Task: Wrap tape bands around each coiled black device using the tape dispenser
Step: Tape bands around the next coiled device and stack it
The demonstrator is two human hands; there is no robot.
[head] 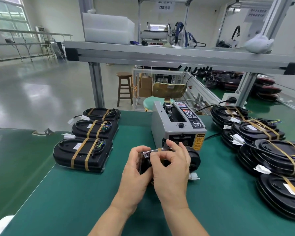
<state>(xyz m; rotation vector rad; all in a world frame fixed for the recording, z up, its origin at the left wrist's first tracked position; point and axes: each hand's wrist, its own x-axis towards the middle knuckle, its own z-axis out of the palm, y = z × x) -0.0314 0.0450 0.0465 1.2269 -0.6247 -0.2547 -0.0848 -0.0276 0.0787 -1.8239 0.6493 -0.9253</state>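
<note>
The black device (192, 157) is standing on its edge on the green mat (75, 193), directly in front of the tape dispenser (177, 123) and almost touching its front face. The left hand (136, 169) is gripping the device's left end with curled fingers, and the right hand (172, 167) is curling over its top edge, thumb and forefinger bent toward each other against its near face. A narrow tan tape band (159, 149) is crossing the top edge between the 2 hands. A white connector (193, 176) is sticking out from the device's lower right side. To the left of the dispenser, 3 taped devices (83, 154) are lying flat in a row, each carrying 2 tan bands. To the right of the dispenser, a pile of black devices (262, 142) with tan bands and white plugs is stacking up. Behind the dispenser, a wooden stool (124, 89) is standing on the floor, and an aluminium shelf (160, 53) is spanning above it.
</note>
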